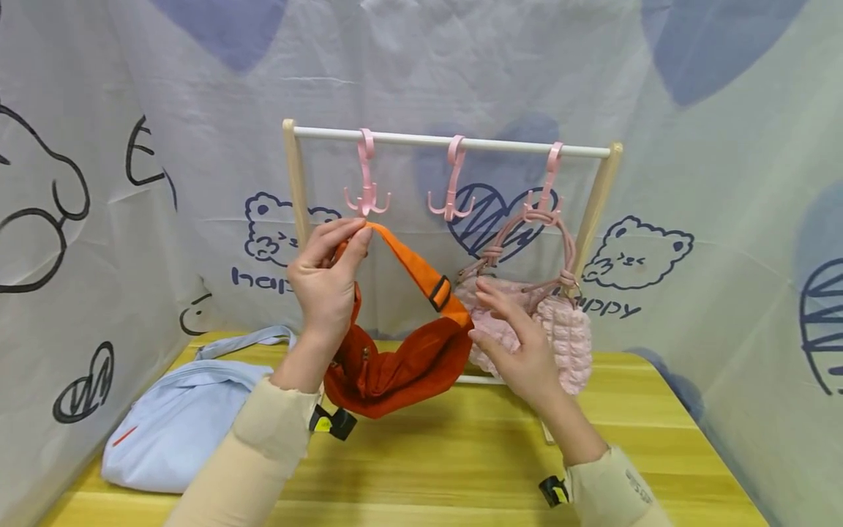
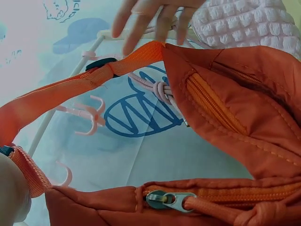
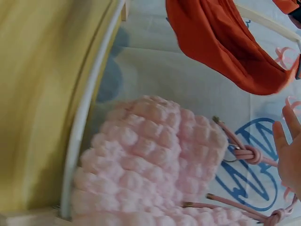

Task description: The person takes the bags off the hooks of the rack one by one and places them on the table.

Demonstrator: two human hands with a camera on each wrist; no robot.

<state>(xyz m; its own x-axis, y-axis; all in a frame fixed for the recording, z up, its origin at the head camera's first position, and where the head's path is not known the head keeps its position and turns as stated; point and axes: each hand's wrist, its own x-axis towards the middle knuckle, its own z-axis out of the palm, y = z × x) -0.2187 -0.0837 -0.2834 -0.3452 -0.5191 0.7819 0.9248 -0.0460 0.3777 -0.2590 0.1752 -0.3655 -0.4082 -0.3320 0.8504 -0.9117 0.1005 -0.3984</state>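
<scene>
My left hand [image 1: 329, 282] pinches the orange strap [image 1: 410, 263] of a rust-orange waist bag [image 1: 402, 377], just below the left pink hook [image 1: 366, 194]. The bag hangs from that hand in a loop, sagging in the middle. A black slider buckle [image 1: 440, 293] sits on the strap, and a zipper pull [image 2: 171, 201] shows in the left wrist view. My right hand [image 1: 520, 355] is beside the bag's right end with fingers extended and nothing gripped. Whether its fingertips touch the bag I cannot tell.
A white rail [image 1: 408, 137] on wooden posts carries the hooks, including a middle pink hook [image 1: 451, 197]. From the right pink hook [image 1: 548, 190] hangs a puffy pink bag [image 1: 569, 344]. A light blue bag [image 1: 184, 424] lies on the wooden table [image 1: 421, 476] at left.
</scene>
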